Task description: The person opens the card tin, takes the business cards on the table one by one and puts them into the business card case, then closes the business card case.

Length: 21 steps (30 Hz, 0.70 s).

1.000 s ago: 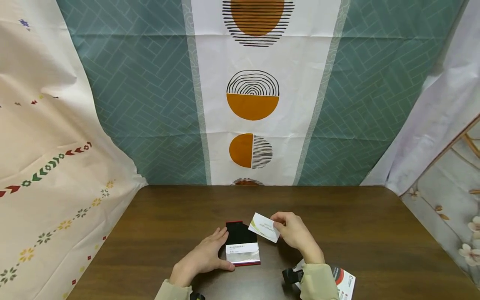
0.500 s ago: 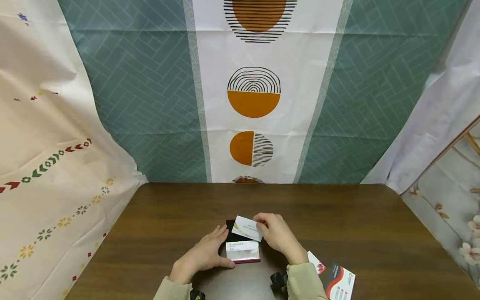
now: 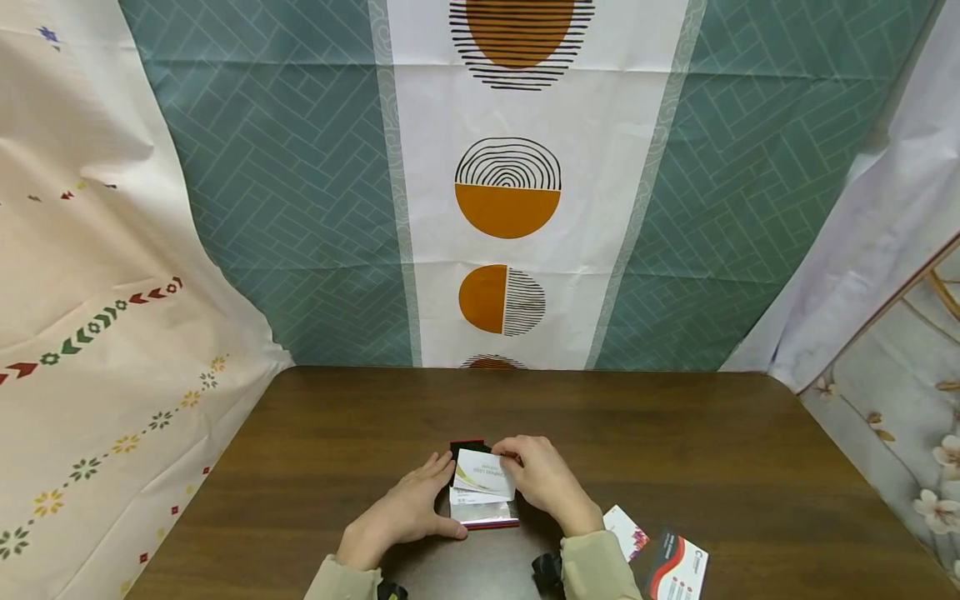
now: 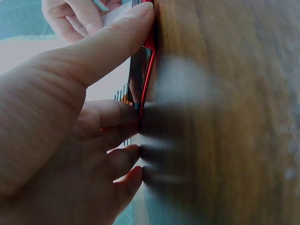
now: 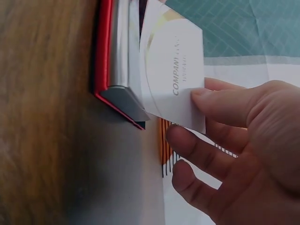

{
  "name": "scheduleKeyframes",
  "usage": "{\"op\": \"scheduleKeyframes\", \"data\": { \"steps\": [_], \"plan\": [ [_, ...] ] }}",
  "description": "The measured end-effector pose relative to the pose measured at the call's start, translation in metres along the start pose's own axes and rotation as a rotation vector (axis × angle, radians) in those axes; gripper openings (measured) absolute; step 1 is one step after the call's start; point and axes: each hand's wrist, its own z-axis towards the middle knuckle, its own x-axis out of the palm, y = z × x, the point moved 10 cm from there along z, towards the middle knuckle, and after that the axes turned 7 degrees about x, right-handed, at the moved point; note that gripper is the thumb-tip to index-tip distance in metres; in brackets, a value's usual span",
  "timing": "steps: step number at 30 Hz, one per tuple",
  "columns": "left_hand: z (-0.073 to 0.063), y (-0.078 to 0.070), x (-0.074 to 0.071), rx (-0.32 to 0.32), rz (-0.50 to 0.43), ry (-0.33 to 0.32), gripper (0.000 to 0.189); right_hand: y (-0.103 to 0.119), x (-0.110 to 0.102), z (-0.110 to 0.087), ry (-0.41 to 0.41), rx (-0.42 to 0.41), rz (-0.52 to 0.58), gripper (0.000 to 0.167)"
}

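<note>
A business card holder with a red edge, black lining and a silver case part lies unfolded on the table. My right hand pinches a white business card with a yellow-green curve between thumb and fingers. In the right wrist view this card is tilted, its lower edge right at the silver case mouth. Another white card shows partly beneath it in the holder. My left hand touches the holder's left side with extended fingers, its thumb at the near edge.
To the right of my right forearm lie a white card with a pink pattern and a dark, red and white card. The brown wooden table ends at a patterned cloth backdrop.
My right hand has carried the card leftward over the holder, then down toward its silver part. The left hand has stayed against the holder. The cards at right have come into fuller view.
</note>
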Motion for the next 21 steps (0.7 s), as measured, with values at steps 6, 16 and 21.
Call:
{"op": "scheduleKeyframes", "data": {
  "steps": [6, 16, 21],
  "plan": [
    [-0.001, 0.001, 0.001, -0.004, -0.002, -0.001, 0.102, 0.001, 0.009, -0.002, 0.043, -0.001, 0.003, 0.014],
    [-0.001, 0.000, 0.000, 0.004, 0.002, 0.000, 0.100, 0.005, 0.019, -0.004, 0.119, -0.006, -0.062, 0.013],
    [-0.001, 0.001, 0.001, 0.004, -0.012, 0.003, 0.101, 0.006, 0.021, -0.005, 0.141, -0.013, -0.060, 0.015]
  ]
}}
